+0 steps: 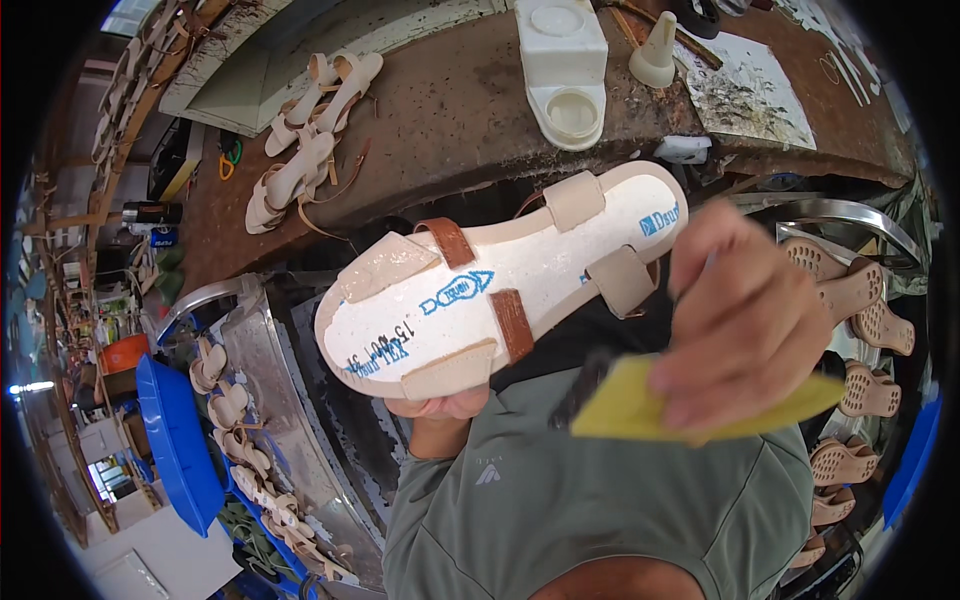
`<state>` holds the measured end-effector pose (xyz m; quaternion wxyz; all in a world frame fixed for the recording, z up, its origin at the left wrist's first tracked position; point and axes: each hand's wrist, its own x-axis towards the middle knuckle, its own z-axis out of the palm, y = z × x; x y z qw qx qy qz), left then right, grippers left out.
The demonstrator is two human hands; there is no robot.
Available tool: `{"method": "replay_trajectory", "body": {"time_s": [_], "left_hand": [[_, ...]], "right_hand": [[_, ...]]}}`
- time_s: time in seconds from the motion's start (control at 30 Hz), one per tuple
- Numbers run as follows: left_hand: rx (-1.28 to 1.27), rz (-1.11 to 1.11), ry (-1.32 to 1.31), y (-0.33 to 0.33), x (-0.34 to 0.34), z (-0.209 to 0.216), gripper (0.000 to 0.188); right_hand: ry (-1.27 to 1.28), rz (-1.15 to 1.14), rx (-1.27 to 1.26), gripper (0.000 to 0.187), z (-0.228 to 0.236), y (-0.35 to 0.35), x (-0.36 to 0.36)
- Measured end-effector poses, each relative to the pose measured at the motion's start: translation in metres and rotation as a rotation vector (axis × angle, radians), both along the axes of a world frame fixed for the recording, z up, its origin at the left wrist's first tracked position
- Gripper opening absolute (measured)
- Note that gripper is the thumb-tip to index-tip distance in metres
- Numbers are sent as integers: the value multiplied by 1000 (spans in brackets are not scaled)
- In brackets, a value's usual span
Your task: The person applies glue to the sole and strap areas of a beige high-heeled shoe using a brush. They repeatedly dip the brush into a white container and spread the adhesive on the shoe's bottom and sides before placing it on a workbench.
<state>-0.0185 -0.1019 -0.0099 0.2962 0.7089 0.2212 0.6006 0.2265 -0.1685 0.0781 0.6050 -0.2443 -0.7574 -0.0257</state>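
A sandal in the making [545, 270] lies bottom side up across the middle, its beige and brown straps folded over the edges of a white, glossy underside with blue and black markings. My left hand [445, 406] grips it from below near the wide toe end; most of its fingers are hidden beneath. My right hand [740, 320], blurred by motion, is closed around a flat yellow brush [622, 402] with dark bristles pointing left. The brush is by the heel end, on the near side of the sandal, apart from its surface.
Ahead runs a stained brown workbench [440, 110] carrying several beige sandals [300, 165], a white plastic container [565, 70] and a cream nozzle-shaped piece [655, 52]. Racks of sandals [245, 440] and soles [868, 390] flank me. A blue bin [178, 440] stands at left.
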Motion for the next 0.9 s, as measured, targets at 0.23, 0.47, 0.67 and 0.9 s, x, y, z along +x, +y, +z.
{"method": "replay_trajectory", "body": {"time_s": [0.23, 0.47, 0.67, 0.9], "left_hand": [[19, -16, 71, 0, 13, 18, 29], [62, -25, 184, 6, 23, 32, 31], [103, -25, 254, 5, 38, 45, 31], [160, 27, 319, 9, 52, 54, 37]], "right_hand": [[-31, 118, 10, 18, -6, 10, -3], [-270, 140, -16, 16, 14, 11, 4], [-140, 228, -45, 18, 10, 19, 16], [-117, 250, -90, 27, 4, 29, 9]]}}
